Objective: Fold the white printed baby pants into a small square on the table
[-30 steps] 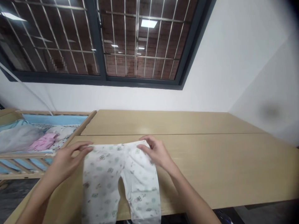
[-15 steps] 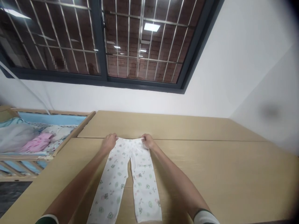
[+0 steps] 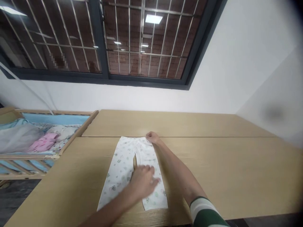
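A pair of small white trousers (image 3: 119,171) with a light animal-and-leaf print lies flat, its waistband toward the wall and its legs toward me. My right hand (image 3: 152,137) pinches the right corner of the waistband. Over the right trouser leg is my left hand (image 3: 143,180), slightly blurred, fingers apart and holding nothing. Whether it touches the cloth I cannot tell. It hides part of that leg and the lower gap between the legs.
The trousers lie on a wide wooden tabletop (image 3: 213,170) with a seam across it. At left, a wooden cot (image 3: 79,134) holds pink clothing (image 3: 44,142) and pale bedding. A barred window (image 3: 146,80) is set in the white wall behind.
My left hand has let go of the left waistband corner and moved down and right over the right leg. My right hand stays at its corner. The trousers' legs lie closer together.
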Demonstrator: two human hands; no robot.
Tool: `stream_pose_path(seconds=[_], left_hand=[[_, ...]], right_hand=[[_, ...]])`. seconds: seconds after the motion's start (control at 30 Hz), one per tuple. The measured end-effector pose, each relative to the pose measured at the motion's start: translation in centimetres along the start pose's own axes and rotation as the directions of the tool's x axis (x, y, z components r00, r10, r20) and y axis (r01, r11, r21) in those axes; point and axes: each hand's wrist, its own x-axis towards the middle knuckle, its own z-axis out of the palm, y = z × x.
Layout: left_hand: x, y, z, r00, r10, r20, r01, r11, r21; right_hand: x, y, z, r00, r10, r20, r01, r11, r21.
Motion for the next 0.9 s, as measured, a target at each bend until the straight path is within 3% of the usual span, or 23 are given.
stream_pose_path(seconds=[0.1, 0.23, 0.57, 0.7, 0.8, 0.9], left_hand=[[-2.7, 4.7, 3.4, 0.982, 0.063, 0.177, -0.048, 0.995, -0.088], [-3.6, 6.7, 5.8, 0.976, 0.006, 0.218, 0.012, 0.997, -0.082], [-3.0, 5.5, 4.9, 0.978, 0.024, 0.206, 0.002, 0.992, -0.126], [-3.9, 4.0, 3.6, 0.987, 0.021, 0.160, 0.024, 0.962, -0.270], [-5.6, 2.2, 2.4, 0.994, -0.045, 0.096, 0.084, 0.881, -0.466], [-8.4, 0.0, 1.5, 0.989, -0.124, 0.084, 0.148, 0.720, -0.678]], right_hand=[[-0.3, 0.0, -0.4, 1.000, -0.003, -0.001, 0.003, 1.000, 0.012], [-0.7, -0.2, -0.9, 0.999, -0.021, -0.035, 0.021, 1.000, 0.020], [-2.3, -2.7, -1.8, 0.995, -0.064, -0.076, 0.067, 0.997, 0.043], [-2.8, -5.0, -1.5, 0.991, -0.095, -0.096, 0.101, 0.993, 0.068], [-2.6, -7.1, -0.7, 0.986, -0.112, -0.121, 0.121, 0.990, 0.075], [-2.0, -9.3, 1.0, 0.984, -0.117, -0.134, 0.127, 0.989, 0.069]])
